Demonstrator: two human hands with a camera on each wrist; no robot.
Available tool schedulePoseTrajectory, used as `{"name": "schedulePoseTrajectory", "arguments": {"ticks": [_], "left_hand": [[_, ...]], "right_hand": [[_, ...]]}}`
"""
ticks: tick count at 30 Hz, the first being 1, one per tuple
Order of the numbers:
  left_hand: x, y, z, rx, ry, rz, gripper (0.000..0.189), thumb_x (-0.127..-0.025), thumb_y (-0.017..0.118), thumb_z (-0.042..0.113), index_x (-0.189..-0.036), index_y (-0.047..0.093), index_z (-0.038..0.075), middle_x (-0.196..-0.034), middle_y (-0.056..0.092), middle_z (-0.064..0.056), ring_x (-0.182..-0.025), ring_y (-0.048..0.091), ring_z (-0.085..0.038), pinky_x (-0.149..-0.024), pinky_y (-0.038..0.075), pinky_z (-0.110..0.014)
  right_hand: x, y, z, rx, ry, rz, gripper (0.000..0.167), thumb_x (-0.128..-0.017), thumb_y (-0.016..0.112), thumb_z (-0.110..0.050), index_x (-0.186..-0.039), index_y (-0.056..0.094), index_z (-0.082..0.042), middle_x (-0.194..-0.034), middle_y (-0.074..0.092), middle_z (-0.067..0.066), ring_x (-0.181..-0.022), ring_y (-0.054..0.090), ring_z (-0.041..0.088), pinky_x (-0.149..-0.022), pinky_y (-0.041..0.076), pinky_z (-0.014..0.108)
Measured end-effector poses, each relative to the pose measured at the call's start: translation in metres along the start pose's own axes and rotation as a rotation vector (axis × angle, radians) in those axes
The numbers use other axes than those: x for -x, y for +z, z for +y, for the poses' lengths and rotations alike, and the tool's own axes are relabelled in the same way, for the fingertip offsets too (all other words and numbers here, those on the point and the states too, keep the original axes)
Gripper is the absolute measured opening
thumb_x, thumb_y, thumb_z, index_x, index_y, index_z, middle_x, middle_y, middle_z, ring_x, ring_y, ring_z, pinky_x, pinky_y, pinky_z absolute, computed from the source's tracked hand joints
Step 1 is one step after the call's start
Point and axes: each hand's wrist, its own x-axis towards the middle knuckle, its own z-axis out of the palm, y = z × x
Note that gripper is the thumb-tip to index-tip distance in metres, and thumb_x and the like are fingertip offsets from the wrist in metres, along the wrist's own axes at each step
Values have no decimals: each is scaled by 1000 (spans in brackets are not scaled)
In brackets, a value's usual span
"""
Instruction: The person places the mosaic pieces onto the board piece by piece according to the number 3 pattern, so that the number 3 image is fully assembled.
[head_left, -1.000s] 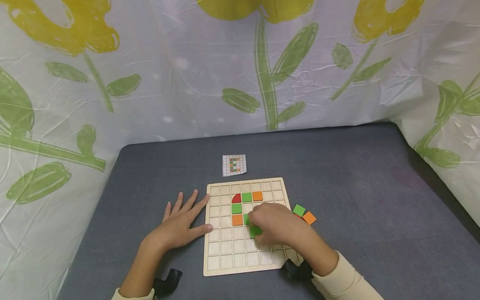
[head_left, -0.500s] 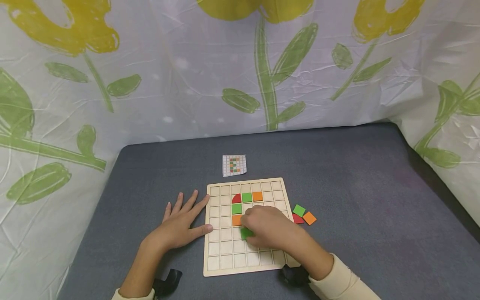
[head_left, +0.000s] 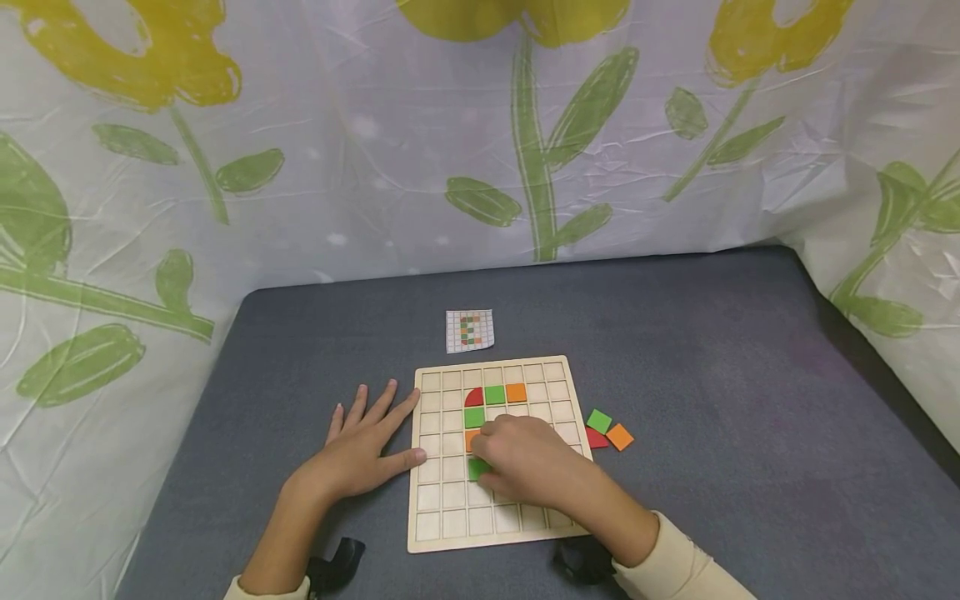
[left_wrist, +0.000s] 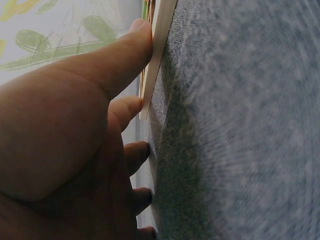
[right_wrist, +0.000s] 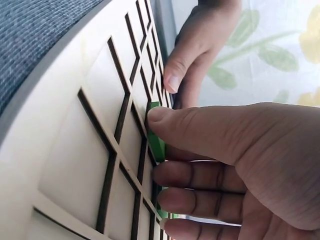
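A wooden grid board (head_left: 450,523) lies on the grey table. My right hand (head_left: 528,458) pinches a green square tile (head_left: 477,470) between thumb and fingers, just below an orange tile (head_left: 471,440); in the right wrist view the green tile (right_wrist: 157,142) stands tilted against the grid. Above it in the grid sit a green tile (head_left: 474,417), a red quarter-round tile (head_left: 474,397), another green tile (head_left: 494,395) and an orange one (head_left: 516,392). With fingers spread, my left hand (head_left: 352,454) touches the board's left edge with thumb and index finger. My right hand hides the cells beneath it.
Right of the board lie a loose green tile (head_left: 598,421), an orange tile (head_left: 620,437) and a red tile (head_left: 597,438) close to its edge. A small printed pattern card (head_left: 470,331) lies behind the board. A flower-printed curtain (head_left: 360,150) stands behind the table.
My right hand has moved left across the board with the green tile, from right of the orange tile to beneath it. My left hand has stayed in place.
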Motion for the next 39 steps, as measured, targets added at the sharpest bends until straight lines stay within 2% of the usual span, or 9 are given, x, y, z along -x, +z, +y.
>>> {"name": "schedulePoseTrajectory", "arguments": {"ticks": [9, 18, 27, 31, 39], "left_hand": [[0, 0, 0, -9, -1, 0, 85, -91, 63, 61, -159, 32, 21, -164, 19, -19, -147, 1, -52, -109, -1, -74], [0, 1, -1, 9, 18, 16, 84, -91, 66, 57, -159, 33, 19, -163, 19, -20, -147, 0, -53, -109, -1, -74], [0, -1, 0, -12, -2, -6, 84, -92, 63, 59, -159, 32, 20, -164, 19, -19, -147, 1, -52, -110, -1, -74], [1, -1, 1, -5, 4, 1, 84, -91, 64, 60, -159, 33, 20, -163, 20, -19, -147, 1, -52, -110, -1, -74], [0, 2, -1, 17, 19, 19, 85, -90, 65, 60, -158, 35, 20, -163, 21, -21, -147, 1, -54, -109, -1, -74]], "right_hand": [[-1, 1, -1, 5, -5, 43, 32, -79, 81, -14, -65, 53, -21, -60, 38, -11, -57, 36, 7, -51, 30, 23], [-2, 5, -1, 29, -3, 70, 30, -80, 79, -15, -67, 53, -22, -61, 38, -11, -58, 38, 6, -52, 33, 23], [-3, 8, -2, 35, 3, 97, 26, -79, 77, -13, -69, 55, -20, -62, 39, -11, -58, 39, 7, -52, 33, 23], [-3, 8, -2, 42, 19, 90, 25, -80, 76, -14, -69, 55, -19, -62, 40, -10, -58, 39, 8, -51, 32, 24], [-3, 5, -4, 13, 47, 24, 27, -84, 78, -14, -70, 55, -19, -62, 42, -10, -59, 39, 8, -52, 33, 24]]}}
